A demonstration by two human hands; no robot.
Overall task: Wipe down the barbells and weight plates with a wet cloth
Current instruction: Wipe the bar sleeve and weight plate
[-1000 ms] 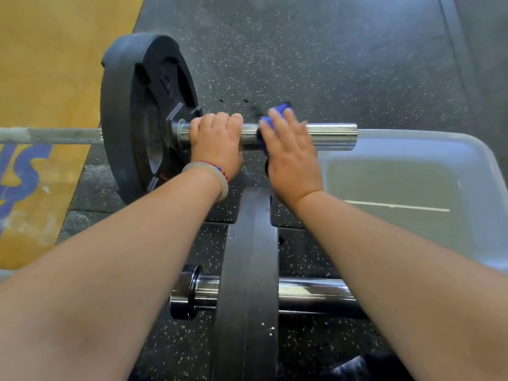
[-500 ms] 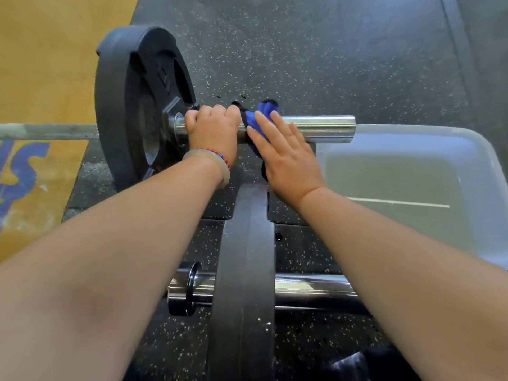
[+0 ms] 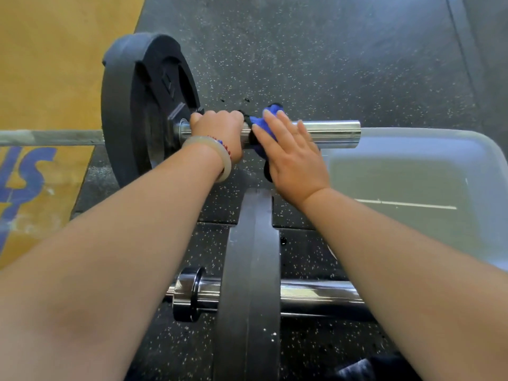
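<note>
A barbell lies across the dark rubber floor, its chrome sleeve (image 3: 334,134) sticking out to the right of a black weight plate (image 3: 137,105). My left hand (image 3: 218,133) grips the sleeve just beside that plate. My right hand (image 3: 291,152) lies with straight fingers on a blue cloth (image 3: 265,121), pressing it onto the sleeve right of my left hand. Most of the cloth is hidden under the palm. Nearer to me stands a second black plate (image 3: 248,270), seen edge-on, on another chrome sleeve (image 3: 316,296).
A translucent plastic tub (image 3: 439,138) holding water sits on the floor at the right, touching the far sleeve's end. A yellow wooden platform (image 3: 41,78) with blue lettering lies at the left. Dark fabric shows at the bottom edge.
My right hand has slid the cloth leftward along the sleeve toward my left hand, and its fingers have straightened. My left hand keeps its grip.
</note>
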